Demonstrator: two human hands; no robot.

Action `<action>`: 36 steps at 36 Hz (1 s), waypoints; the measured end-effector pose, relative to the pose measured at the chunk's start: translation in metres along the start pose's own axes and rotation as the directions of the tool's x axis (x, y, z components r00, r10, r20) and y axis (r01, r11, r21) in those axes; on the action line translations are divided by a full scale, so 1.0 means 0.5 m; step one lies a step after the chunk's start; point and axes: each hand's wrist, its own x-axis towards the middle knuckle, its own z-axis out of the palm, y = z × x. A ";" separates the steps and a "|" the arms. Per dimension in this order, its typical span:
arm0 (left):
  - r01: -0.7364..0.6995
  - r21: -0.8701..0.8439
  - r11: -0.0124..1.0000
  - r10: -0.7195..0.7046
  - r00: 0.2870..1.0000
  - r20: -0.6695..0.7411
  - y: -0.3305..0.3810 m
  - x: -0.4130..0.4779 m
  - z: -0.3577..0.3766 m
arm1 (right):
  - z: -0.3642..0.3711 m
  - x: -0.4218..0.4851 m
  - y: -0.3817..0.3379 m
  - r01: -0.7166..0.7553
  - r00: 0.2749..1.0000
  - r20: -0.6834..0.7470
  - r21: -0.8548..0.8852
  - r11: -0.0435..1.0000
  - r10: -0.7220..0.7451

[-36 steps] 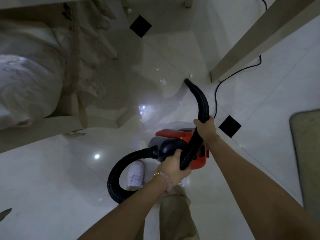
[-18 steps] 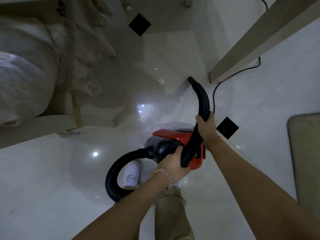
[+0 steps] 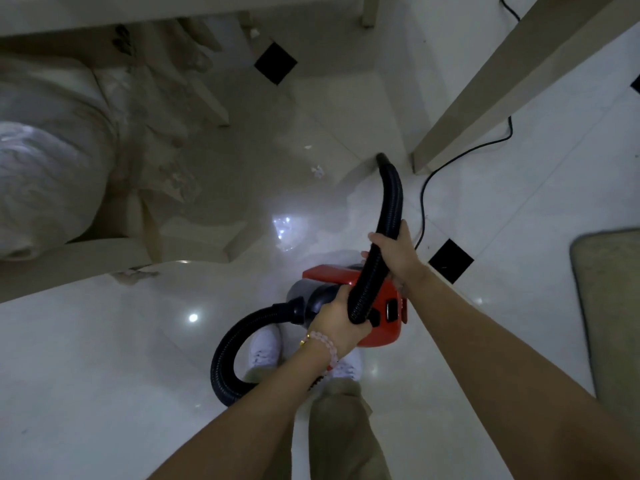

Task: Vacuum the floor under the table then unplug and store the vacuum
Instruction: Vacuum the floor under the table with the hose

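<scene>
We should sweep the hose (image 3: 393,202) tip left from the table leg (image 3: 485,98) toward the white scraps (image 3: 317,171) on the floor (image 3: 104,341), keeping it low and off the cord (image 3: 450,164) to its right. Our right hand (image 3: 394,252), arm stretched forward, wraps its fingers (image 3: 374,238) round the hose midway. Our left hand (image 3: 341,315) grips the top of the red vacuum (image 3: 381,299), held near us above our shoes (image 3: 265,351).

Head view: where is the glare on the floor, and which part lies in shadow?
Head view: dim overall; a bright glare patch on the floor left of the hose, a small light spot nearer; the floor beyond, beside the table leg, lies in shadow.
</scene>
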 end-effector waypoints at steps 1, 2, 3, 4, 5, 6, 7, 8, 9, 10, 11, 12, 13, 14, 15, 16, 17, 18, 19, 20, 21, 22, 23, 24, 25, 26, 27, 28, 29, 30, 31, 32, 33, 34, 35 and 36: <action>0.007 -0.004 1.000 -0.007 1.000 -0.020 -0.002 -0.001 -0.001 | 0.011 -0.001 -0.001 0.012 1.000 0.008 -0.022 1.000 -0.012; 0.013 -0.013 1.000 -0.013 0.999 -0.037 -0.005 -0.001 -0.002 | 0.021 0.000 -0.003 0.019 1.000 0.024 -0.042 0.999 -0.018; 0.015 -0.027 1.000 -0.016 0.999 -0.046 -0.009 -0.001 -0.005 | 0.032 0.002 -0.005 0.021 0.999 0.045 -0.060 0.998 -0.018; 0.017 -0.043 0.999 -0.020 0.999 -0.050 -0.013 -0.001 -0.008 | 0.043 0.006 -0.007 0.020 0.998 0.066 -0.078 0.997 -0.015; 0.023 -0.060 0.998 -0.026 0.998 -0.050 -0.017 0.000 -0.013 | 0.055 0.010 -0.008 0.019 0.996 0.084 -0.095 0.995 -0.011; 0.032 -0.079 0.996 -0.036 0.998 -0.049 -0.021 0.003 -0.020 | 0.067 0.016 -0.009 0.021 0.995 0.097 -0.109 0.994 -0.010; 0.044 -0.105 0.993 -0.050 0.998 -0.047 -0.025 0.006 -0.028 | 0.078 0.023 -0.009 0.024 0.994 0.105 -0.123 0.992 -0.011; 0.056 -0.138 0.989 -0.062 0.997 -0.041 -0.027 0.009 -0.038 | 0.090 0.031 -0.010 0.027 0.994 0.112 -0.139 0.990 -0.011; 0.063 -0.173 0.983 -0.070 0.997 -0.033 -0.029 0.012 -0.048 | 0.103 0.039 -0.011 0.028 0.992 0.122 -0.160 0.987 -0.009; 0.064 -0.200 0.978 -0.071 0.997 -0.030 -0.031 0.016 -0.057 | 0.116 0.047 -0.014 0.030 0.990 0.138 -0.182 0.983 -0.005; 0.061 -0.220 0.974 -0.069 0.997 -0.033 -0.035 0.021 -0.067 | 0.132 0.055 -0.018 0.032 0.987 0.158 -0.202 0.979 0.000; 0.061 -0.242 0.968 -0.072 0.997 -0.038 -0.038 0.026 -0.077 | 0.149 0.063 -0.022 0.036 0.984 0.178 -0.220 0.975 0.003; 0.073 -0.268 0.961 -0.087 0.995 -0.043 -0.042 0.034 -0.088 | 0.166 0.071 -0.027 0.044 0.981 0.193 -0.232 0.972 0.002; 0.089 -0.297 0.951 -0.108 0.993 -0.048 -0.044 0.042 -0.098 | 0.185 0.079 -0.033 0.058 0.979 0.202 -0.243 0.968 -0.008; 0.103 -0.325 0.940 -0.128 0.990 -0.057 -0.047 0.052 -0.108 | 0.203 0.087 -0.038 0.080 0.977 0.211 -0.254 0.964 -0.026; 0.111 -0.347 0.931 -0.143 0.987 -0.068 -0.049 0.063 -0.118 | 0.222 0.095 -0.042 0.103 0.974 0.220 -0.266 0.959 -0.044; 0.116 -0.363 0.925 -0.154 0.985 -0.077 -0.051 0.073 -0.127 | 0.239 0.102 -0.046 0.122 0.972 0.230 -0.275 0.954 -0.058; 0.122 -0.378 0.918 -0.166 0.983 -0.085 -0.051 0.081 -0.135 | 0.253 0.107 -0.050 0.136 0.968 0.241 -0.283 0.949 -0.067; 0.125 -0.398 0.909 -0.175 0.980 -0.091 -0.057 0.089 -0.144 | 0.270 0.113 -0.051 0.149 0.964 0.255 -0.291 0.945 -0.073; 0.125 -0.421 0.899 -0.180 0.979 -0.094 -0.060 0.093 -0.150 | 0.281 0.115 -0.053 0.154 0.961 0.268 -0.295 0.943 -0.073; 0.127 -0.441 0.888 -0.187 0.978 -0.093 -0.062 0.095 -0.155 | 0.289 0.116 -0.056 0.149 0.957 0.282 -0.295 0.944 -0.063; 0.134 -0.461 0.877 -0.196 0.977 -0.088 -0.066 0.095 -0.160 | 0.298 0.117 -0.057 0.134 0.954 0.298 -0.297 0.945 -0.041; 0.144 -0.475 0.868 -0.205 0.975 -0.080 -0.071 0.095 -0.165 | 0.306 0.116 -0.056 0.111 0.950 0.313 -0.299 0.948 -0.012; 0.153 -0.485 0.861 -0.212 0.975 -0.069 -0.076 0.093 -0.168 | 0.311 0.115 -0.054 0.089 0.946 0.325 -0.301 0.950 0.015; 0.162 -0.488 0.858 -0.216 0.975 -0.057 -0.080 0.090 -0.170 | 0.314 0.113 -0.050 0.074 0.945 0.326 -0.303 0.950 0.030; 0.168 -0.482 0.860 -0.215 0.976 -0.044 -0.083 0.088 -0.172 | 0.316 0.111 -0.046 0.070 0.949 0.314 -0.308 0.949 0.032; 0.172 -0.466 0.868 -0.209 0.977 -0.030 -0.086 0.084 -0.172 | 0.315 0.107 -0.040 0.073 0.958 0.287 -0.315 0.946 0.022; 0.169 -0.446 0.879 -0.197 0.980 -0.017 -0.089 0.079 -0.169 | 0.312 0.102 -0.033 0.078 0.968 0.251 -0.323 0.943 0.006; 0.162 -0.427 0.890 -0.182 0.983 -0.007 -0.093 0.073 -0.166 | 0.306 0.095 -0.023 0.083 0.977 0.215 -0.328 0.941 -0.012; 0.154 -0.408 0.900 -0.168 0.986 0.002 -0.096 0.066 -0.160 | 0.298 0.087 -0.013 0.090 0.983 0.182 -0.326 0.941 -0.031; 0.150 -0.390 0.908 -0.159 0.987 0.010 -0.098 0.058 -0.154 | 0.288 0.078 -0.003 0.095 0.988 0.149 -0.320 0.943 -0.049; 0.151 -0.375 0.915 -0.155 0.988 0.019 -0.099 0.050 -0.148 | 0.277 0.069 0.005 0.096 0.991 0.114 -0.310 0.946 -0.063; 0.149 -0.353 0.924 -0.149 0.988 0.026 -0.099 0.042 -0.141 | 0.265 0.059 0.012 0.092 0.994 0.080 -0.295 0.951 -0.071; 0.139 -0.316 0.939 -0.137 0.990 0.028 -0.099 0.035 -0.134 | 0.254 0.050 0.017 0.088 0.996 0.050 -0.278 0.957 -0.077; 0.125 -0.263 0.957 -0.122 0.992 0.028 -0.098 0.029 -0.127 | 0.242 0.040 0.021 0.089 0.996 0.027 -0.266 0.960 -0.085; 0.111 -0.217 0.970 -0.108 0.994 0.026 -0.096 0.023 -0.121 | 0.230 0.033 0.025 0.092 0.996 0.006 -0.264 0.960 -0.094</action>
